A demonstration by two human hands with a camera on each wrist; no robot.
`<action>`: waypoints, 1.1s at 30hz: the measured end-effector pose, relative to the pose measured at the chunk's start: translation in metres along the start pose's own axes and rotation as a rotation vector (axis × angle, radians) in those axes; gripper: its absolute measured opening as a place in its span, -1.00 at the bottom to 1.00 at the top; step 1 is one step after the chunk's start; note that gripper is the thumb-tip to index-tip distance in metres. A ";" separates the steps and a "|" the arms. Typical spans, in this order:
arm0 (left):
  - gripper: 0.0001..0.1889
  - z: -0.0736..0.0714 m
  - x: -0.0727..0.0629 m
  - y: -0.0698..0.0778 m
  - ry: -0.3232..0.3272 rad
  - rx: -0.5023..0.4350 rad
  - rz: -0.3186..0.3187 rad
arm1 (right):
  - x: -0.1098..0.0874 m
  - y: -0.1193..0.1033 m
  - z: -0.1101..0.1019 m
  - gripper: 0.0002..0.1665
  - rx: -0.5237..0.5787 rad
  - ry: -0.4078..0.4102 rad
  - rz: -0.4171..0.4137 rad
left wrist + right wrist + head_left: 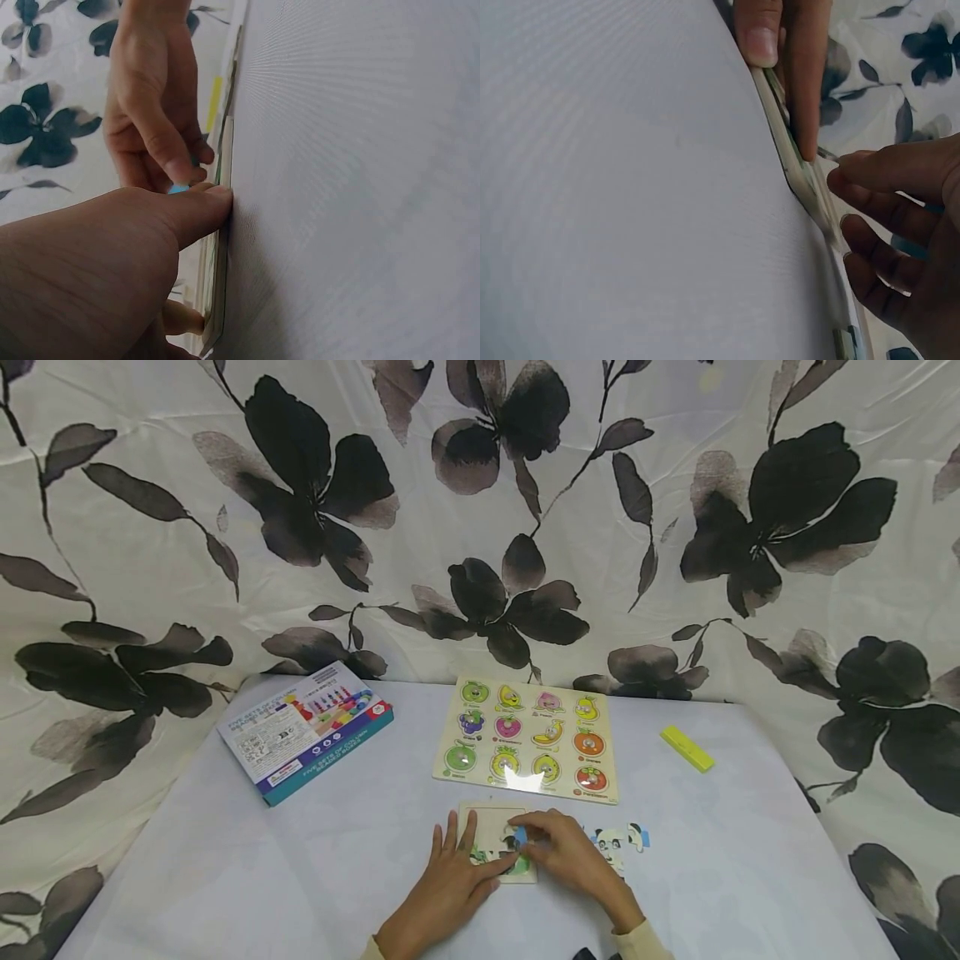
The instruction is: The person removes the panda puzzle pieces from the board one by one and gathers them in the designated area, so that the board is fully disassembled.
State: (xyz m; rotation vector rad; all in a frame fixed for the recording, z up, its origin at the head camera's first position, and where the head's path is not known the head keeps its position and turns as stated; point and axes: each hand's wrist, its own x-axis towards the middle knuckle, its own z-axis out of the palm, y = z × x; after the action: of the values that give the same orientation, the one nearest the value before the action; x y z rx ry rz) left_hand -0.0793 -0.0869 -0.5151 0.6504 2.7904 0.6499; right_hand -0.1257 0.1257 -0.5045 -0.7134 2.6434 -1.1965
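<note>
A small square wooden jigsaw board [487, 819] lies near the front of the table, with picture pieces, some green and black-and-white, in its lower part. My left hand [450, 883] rests on its left side, fingers spread and fairly straight, the thumb [206, 211] pressing at the near edge. My right hand [568, 852] pinches a jigsaw piece [521, 834] with blue on it, over the board's right side; the fingers hide much of it. Loose jigsaw pieces [608, 841], one with a panda face, lie just right of my right hand.
Behind the board lies a larger fruit puzzle board [528, 739] with rows of fruit pictures. A blue and white box [307, 731] is at the back left, a yellow block [687, 749] at the right. Floral cloth [630, 610] hangs behind the white-covered table [247, 868].
</note>
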 end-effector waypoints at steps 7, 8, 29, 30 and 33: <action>-0.59 0.001 -0.001 -0.001 0.008 0.016 0.008 | -0.013 0.007 -0.012 -0.61 0.011 0.061 0.042; -0.59 0.001 -0.001 -0.001 0.006 0.015 0.006 | -0.016 0.009 -0.014 -0.60 0.016 0.072 0.050; -0.58 0.003 -0.002 -0.001 0.042 -0.007 0.016 | -0.078 0.044 -0.066 -0.59 0.073 0.256 0.309; -0.58 0.003 -0.002 -0.001 0.043 -0.007 0.017 | -0.081 0.045 -0.068 -0.59 0.069 0.262 0.312; -0.58 0.003 -0.001 -0.001 0.047 -0.009 0.020 | -0.087 0.049 -0.073 -0.59 0.058 0.274 0.302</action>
State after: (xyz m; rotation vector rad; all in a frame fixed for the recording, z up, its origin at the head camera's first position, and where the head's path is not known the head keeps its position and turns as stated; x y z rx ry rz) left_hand -0.0780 -0.0870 -0.5177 0.6711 2.8256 0.6895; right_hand -0.0908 0.2445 -0.4966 -0.1374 2.7829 -1.3547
